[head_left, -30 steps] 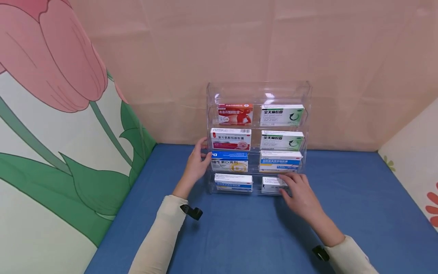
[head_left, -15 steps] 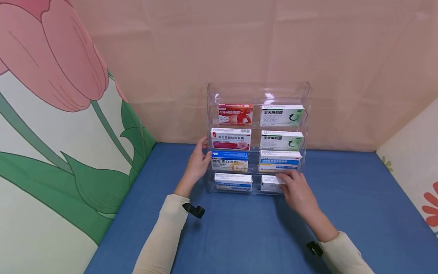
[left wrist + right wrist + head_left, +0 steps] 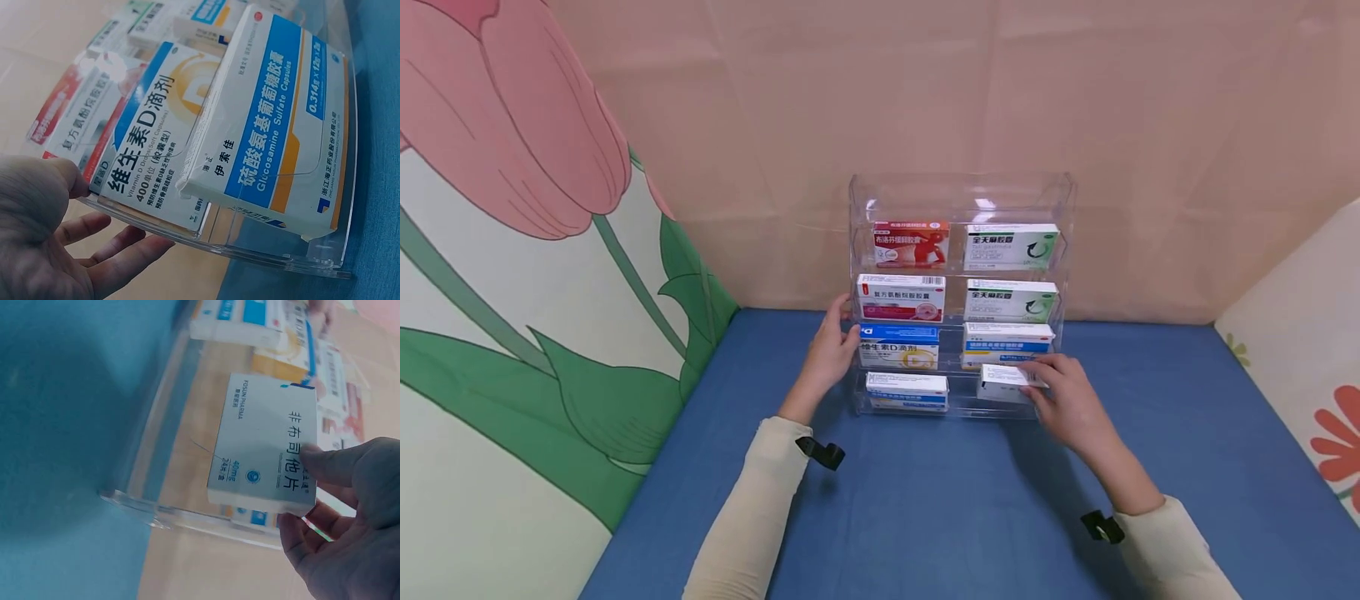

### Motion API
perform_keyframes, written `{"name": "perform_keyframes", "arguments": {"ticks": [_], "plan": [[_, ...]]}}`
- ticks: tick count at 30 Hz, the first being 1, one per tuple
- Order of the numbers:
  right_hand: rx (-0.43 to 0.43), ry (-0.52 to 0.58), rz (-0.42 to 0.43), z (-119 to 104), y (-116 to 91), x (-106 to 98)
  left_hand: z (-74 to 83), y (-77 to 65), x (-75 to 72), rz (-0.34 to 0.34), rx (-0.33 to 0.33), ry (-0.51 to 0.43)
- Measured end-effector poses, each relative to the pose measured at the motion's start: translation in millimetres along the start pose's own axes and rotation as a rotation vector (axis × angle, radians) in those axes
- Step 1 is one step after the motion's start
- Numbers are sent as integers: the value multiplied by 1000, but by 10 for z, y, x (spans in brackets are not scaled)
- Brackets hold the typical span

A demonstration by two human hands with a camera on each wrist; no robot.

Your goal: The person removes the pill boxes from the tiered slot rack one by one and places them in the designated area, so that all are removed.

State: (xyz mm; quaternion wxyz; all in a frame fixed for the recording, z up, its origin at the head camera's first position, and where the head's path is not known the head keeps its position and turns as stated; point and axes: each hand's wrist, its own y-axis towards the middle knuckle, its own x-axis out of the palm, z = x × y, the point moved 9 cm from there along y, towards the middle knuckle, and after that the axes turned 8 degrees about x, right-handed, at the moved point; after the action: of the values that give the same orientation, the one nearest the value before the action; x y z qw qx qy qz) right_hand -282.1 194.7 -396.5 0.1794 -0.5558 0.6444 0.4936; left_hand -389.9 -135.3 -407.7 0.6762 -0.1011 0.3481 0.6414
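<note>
A clear acrylic display rack [image 3: 951, 410] stands on the blue tabletop with medicine boxes in two columns. My left hand [image 3: 829, 354] holds its left side wall, thumb at the front edge by the vitamin D box [image 3: 153, 137] and fingers on the outer side. With thumb and fingers my right hand [image 3: 1071, 404] pinches one end of a small white medicine box [image 3: 259, 440], raised and slightly tilted in front of the bottom right compartment. Just above it in the head view is a blue-and-white box [image 3: 1006, 342]. Another blue-banded box [image 3: 906, 392] sits in the bottom left compartment.
Higher tiers hold a red box [image 3: 910, 245], a white-and-magenta box [image 3: 900, 297] and two white-and-green boxes, one above the other [image 3: 1011, 247]. A pink backdrop [image 3: 775, 167] rises behind the rack; a flower-printed panel [image 3: 625, 400] borders the left side.
My right hand has pulled the small white box up and out of the bottom right compartment. My left hand stays on the rack's side. The head view has shifted slightly.
</note>
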Motion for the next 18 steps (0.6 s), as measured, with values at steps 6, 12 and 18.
{"name": "perform_keyframes", "arguments": {"ticks": [6,12,18], "plan": [[17,31,0,1,-4,-140,-2,-7,11,0,-5,-7],[41,65,-37,37,-14,-225,-27,-10,5,4,-2,5],[94,88,-87,153,-49,-354,-6,-2,2,-3,-1,-5]]}}
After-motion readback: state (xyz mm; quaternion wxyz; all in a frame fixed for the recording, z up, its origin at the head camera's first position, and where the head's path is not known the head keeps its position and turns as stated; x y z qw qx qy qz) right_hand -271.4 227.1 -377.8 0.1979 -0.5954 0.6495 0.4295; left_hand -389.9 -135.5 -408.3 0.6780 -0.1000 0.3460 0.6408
